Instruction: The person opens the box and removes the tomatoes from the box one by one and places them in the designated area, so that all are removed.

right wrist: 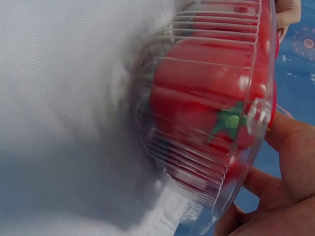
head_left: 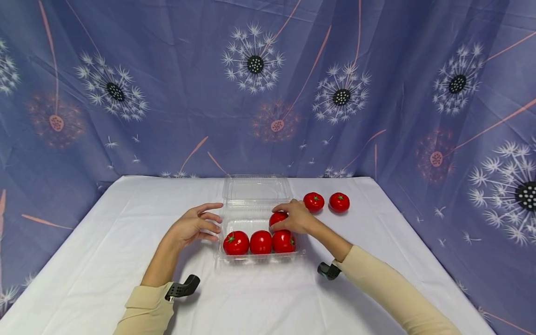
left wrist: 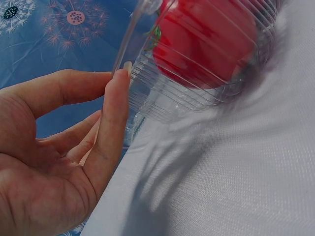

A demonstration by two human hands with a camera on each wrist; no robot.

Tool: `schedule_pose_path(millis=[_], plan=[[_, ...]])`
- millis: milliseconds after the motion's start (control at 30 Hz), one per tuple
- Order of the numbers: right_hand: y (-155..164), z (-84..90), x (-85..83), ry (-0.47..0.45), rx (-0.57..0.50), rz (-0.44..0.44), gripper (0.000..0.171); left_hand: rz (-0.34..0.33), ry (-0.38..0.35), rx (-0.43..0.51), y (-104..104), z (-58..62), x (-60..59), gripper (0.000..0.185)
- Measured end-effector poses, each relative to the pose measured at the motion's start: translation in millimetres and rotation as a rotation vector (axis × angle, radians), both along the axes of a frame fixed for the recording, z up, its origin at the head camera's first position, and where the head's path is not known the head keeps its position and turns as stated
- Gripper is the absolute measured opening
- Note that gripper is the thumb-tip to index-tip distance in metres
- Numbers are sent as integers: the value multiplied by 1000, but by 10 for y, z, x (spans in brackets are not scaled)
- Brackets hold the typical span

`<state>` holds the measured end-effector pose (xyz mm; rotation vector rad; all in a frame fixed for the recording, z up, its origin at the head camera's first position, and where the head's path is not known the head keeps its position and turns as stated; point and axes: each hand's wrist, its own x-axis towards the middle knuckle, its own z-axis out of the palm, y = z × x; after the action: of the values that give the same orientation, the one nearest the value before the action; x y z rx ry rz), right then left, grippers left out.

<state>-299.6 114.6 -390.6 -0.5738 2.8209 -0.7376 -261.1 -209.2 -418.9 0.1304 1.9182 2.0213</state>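
Note:
A clear plastic clamshell box lies open on the white tablecloth, its lid folded back. Three red tomatoes sit in a row along its near side. My right hand grips a fourth tomato inside the box, behind the right-hand one. My left hand is open, its straight fingers touching the box's left rim. The left wrist view shows a tomato through the ribbed wall. In the right wrist view, a tomato fills the box's wall beside my fingers.
Two more tomatoes lie on the cloth to the right of the lid. The table is covered in white cloth. A blue dandelion-print curtain hangs behind and at both sides.

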Motion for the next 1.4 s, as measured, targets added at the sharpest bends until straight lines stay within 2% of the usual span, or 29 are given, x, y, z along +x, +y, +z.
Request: schedule_pose_path(millis=[200,667,1000,1233,1400], plan=[[-25,-7,-32,-17,20,-26,58,3,-2,1,-2,7,-8,85],[-44,1,-105,-68,-21,-58,54,-2,9,-7,-4,33,-15,84],[-14,-43,-73,0,-75,-65,50,-5,0,-2,8,-25,-18,84],[3,-74,-46,46,-128,-79,47,-17,4,2,21,-20,-17,85],[-19,-67,-36,55,-108,-62,47,-12,7,-9,8,-7,-7,85]])
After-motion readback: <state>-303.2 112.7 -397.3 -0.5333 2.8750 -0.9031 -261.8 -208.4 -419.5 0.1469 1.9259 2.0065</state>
